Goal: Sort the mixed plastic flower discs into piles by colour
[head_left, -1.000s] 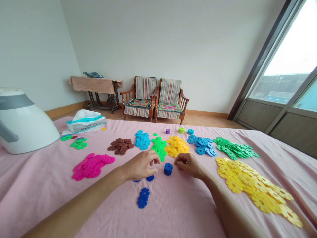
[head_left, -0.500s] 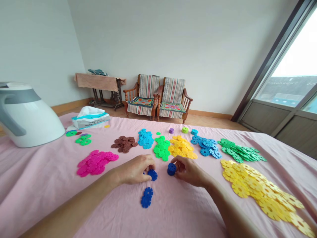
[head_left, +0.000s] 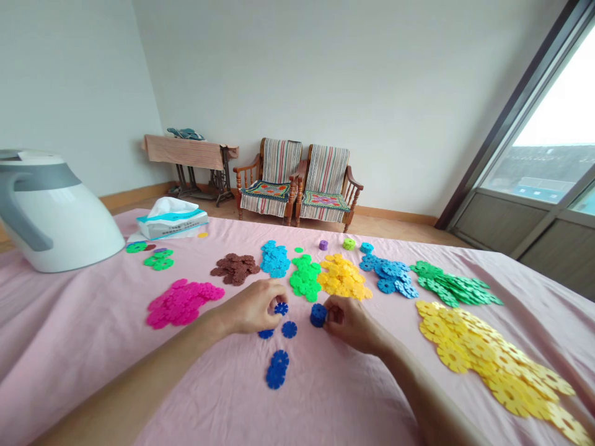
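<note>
Between the thumb and fingers of my left hand (head_left: pixel 255 308) is a dark blue notched plastic disc (head_left: pixel 281 308), raised slightly over the cloth. Below it one loose dark blue disc (head_left: pixel 289 329) lies flat, and another disc (head_left: pixel 266 334) shows partly under the hand. Closer to me, several overlapping dark blue discs (head_left: pixel 277 370) form a small pile. My right hand (head_left: pixel 352 321) grips a short stack of dark blue discs (head_left: pixel 318 315) from its right side; some of its fingertips are hidden behind the stack.
Piles of pink discs (head_left: pixel 181 302), brown discs (head_left: pixel 236 268), green discs (head_left: pixel 305 277) and yellow discs (head_left: pixel 488 353) spread over the pink cloth (head_left: pixel 223 396). Small stacks, one of them purple (head_left: pixel 323 245), stand at the back. A white kettle (head_left: pixel 69 217) and a tissue box (head_left: pixel 171 222) are at left.
My left hand has moved up and away from the loose disc, now holding a disc slightly farther back. The stack in my right hand has shifted a little left and tilted.
</note>
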Available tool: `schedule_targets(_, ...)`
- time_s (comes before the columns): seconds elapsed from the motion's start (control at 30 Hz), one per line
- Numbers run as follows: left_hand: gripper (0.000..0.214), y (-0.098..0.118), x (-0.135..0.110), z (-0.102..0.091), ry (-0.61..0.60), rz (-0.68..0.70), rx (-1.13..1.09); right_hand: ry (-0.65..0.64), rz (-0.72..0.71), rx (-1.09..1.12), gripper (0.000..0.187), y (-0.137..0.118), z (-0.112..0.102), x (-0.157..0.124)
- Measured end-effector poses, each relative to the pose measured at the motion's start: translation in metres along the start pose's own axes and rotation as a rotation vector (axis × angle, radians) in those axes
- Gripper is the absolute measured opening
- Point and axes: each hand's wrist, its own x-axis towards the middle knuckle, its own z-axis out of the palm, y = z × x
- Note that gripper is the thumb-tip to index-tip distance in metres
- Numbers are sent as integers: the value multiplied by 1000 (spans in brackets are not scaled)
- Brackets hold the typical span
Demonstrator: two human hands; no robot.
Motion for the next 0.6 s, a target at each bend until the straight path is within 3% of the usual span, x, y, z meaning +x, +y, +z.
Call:
schedule_targets(0.23,24,17,7,2,157,-99,-134,69,-26,27,11,-7,14,4)
schedule_targets(0.47,25,31,10,7,240,-54,-195,133,-30,2,10,-10,28,9)
schedule_targets(0.6,24,32,11,7,220,-28,-153,160,-29,-5,13,-10,34,10)
